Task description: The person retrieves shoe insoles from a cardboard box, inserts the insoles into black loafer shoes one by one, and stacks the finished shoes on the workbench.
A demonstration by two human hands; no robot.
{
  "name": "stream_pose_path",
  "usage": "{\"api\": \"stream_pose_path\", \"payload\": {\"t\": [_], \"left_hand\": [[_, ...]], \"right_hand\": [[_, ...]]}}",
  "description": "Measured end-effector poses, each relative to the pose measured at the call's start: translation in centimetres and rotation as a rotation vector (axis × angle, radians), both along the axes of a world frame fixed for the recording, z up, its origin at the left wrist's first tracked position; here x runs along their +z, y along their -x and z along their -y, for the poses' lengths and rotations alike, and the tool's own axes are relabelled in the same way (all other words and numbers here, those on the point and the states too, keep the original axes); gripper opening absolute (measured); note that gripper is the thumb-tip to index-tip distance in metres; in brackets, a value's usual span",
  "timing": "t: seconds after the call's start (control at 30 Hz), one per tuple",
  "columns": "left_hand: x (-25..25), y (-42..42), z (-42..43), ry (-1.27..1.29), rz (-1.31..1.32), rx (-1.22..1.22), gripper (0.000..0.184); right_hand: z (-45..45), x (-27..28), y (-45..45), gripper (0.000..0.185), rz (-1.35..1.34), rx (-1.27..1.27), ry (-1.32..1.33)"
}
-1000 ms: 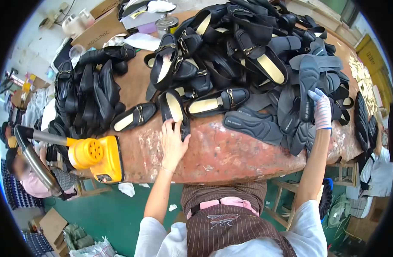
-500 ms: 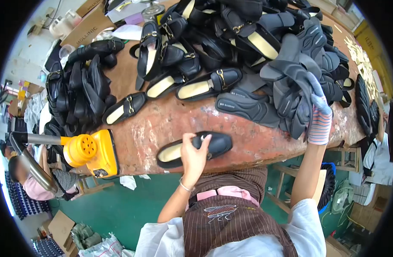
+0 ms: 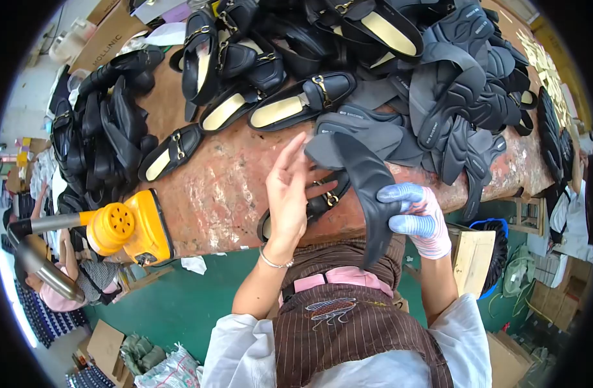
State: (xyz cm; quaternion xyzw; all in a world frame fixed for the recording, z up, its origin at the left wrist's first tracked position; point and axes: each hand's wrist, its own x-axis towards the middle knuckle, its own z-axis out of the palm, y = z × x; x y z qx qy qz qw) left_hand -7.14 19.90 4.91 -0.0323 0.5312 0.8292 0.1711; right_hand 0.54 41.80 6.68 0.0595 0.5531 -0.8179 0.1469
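My right hand (image 3: 422, 216), in a striped knit glove, grips a dark grey shoe insole (image 3: 369, 187) between thumb and fingers. The insole is bent and held upright above the table's near edge, its underside not fully seen. My bare left hand (image 3: 288, 197) is raised with fingers spread, holding nothing. Behind and below it lies a black loafer (image 3: 322, 204) with a gold buckle, partly covered by the hand and the insole. Whether the left hand touches this shoe, I cannot tell.
Black loafers (image 3: 283, 110) and a heap of grey insoles (image 3: 438, 110) cover the worn table (image 3: 225, 194). More shoes (image 3: 109, 129) stand at the left, near a yellow nozzle (image 3: 125, 226) on a metal pipe. A co-worker (image 3: 57, 278) sits at the far left.
My right hand has left the insole heap and come toward the middle, bringing an insole. My left hand has let go of the loafer and opened. The view has shifted slightly.
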Motion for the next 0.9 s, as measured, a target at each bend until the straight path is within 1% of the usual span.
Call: {"api": "stream_pose_path", "payload": {"t": [0.03,0.13,0.17,0.27,0.3,0.33,0.37,0.4,0.43,0.5,0.53,0.57,0.63,0.67,0.7,0.77,0.8,0.87,0.9], "left_hand": [[0.3,0.1,-0.2,-0.004,0.001,-0.015,0.063],[1.7,0.1,-0.8,-0.242,0.12,-0.1,0.05],[1.5,0.3,-1.1,-0.244,0.12,-0.107,0.05],[0.3,2.3,-1.8,0.027,-0.15,-0.055,0.049],[0.2,3.3,-1.8,0.027,-0.15,-0.055,0.049],[0.1,4.7,-1.5,0.033,-0.244,0.028,0.051],[0.0,6.2,-1.3,0.039,-0.338,0.111,0.053],[-0.6,8.0,-1.0,0.039,-0.341,0.115,0.053],[-1.8,10.1,-0.7,0.126,-0.401,0.085,0.053],[-3.4,12.5,0.2,0.305,-0.515,0.023,0.055],[-2.9,12.2,0.6,0.308,-0.517,0.029,0.055],[-2.6,11.3,1.1,0.563,-0.658,0.062,0.054],[-2.2,8.1,2.4,1.08,-0.921,0.097,0.054],[-2.5,6.2,3.9,1.138,-0.966,0.096,0.053],[-2.7,4.0,5.5,1.195,-1.011,0.098,0.051],[-3.2,-1.4,8.4,1.202,-1.068,0.117,0.048],[-3.9,-4.5,9.5,1.232,-1.023,0.106,0.05],[-6.5,-7.3,10.7,1.276,-0.961,0.085,0.051],[-8.2,-8.1,11.1,1.282,-0.942,0.018,0.051]], "right_hand": [[-0.3,0.1,-0.2,0.046,0.001,-0.015,-0.004],[-1.2,0.9,-0.3,0.047,0.017,0.105,-0.351],[-1.6,0.5,-0.5,0.047,0.018,0.098,-0.354],[-3.7,-2.5,-1.4,0.054,-0.299,0.121,-0.202],[-4.1,-3.2,-1.9,0.052,-0.329,-0.008,0.23],[-4.5,-3.5,-2.5,0.051,-0.35,-0.136,0.661],[-5.5,-3.3,-3.0,0.036,-0.378,-0.19,0.812],[-6.3,-2.8,-3.3,0.021,-0.405,-0.242,0.963],[-6.4,-1.7,-3.8,0.021,-0.406,-0.237,0.964],[-6.3,1.2,-5.2,0.016,-0.304,-0.616,0.781],[-6.5,1.7,-5.4,0.014,-0.25,-0.799,0.68],[-7.4,0.6,-5.1,0.014,-0.25,-0.796,0.684],[-10.7,-4.1,-5.0,0.023,-0.402,-0.3,0.661],[-11.4,-5.7,-5.0,0.028,-0.465,-0.056,0.639],[-11.5,-6.4,-4.8,0.028,-0.455,-0.069,0.645],[-11.0,-8.1,-4.8,0.042,-0.341,-0.107,0.656],[-10.5,-8.8,-4.7,0.049,-0.281,-0.123,0.666],[-4.1,-3.6,-0.9,0.06,-0.117,-0.428,0.524],[-2.3,-3.2,0.6,0.06,-0.071,-0.528,0.533]]}}
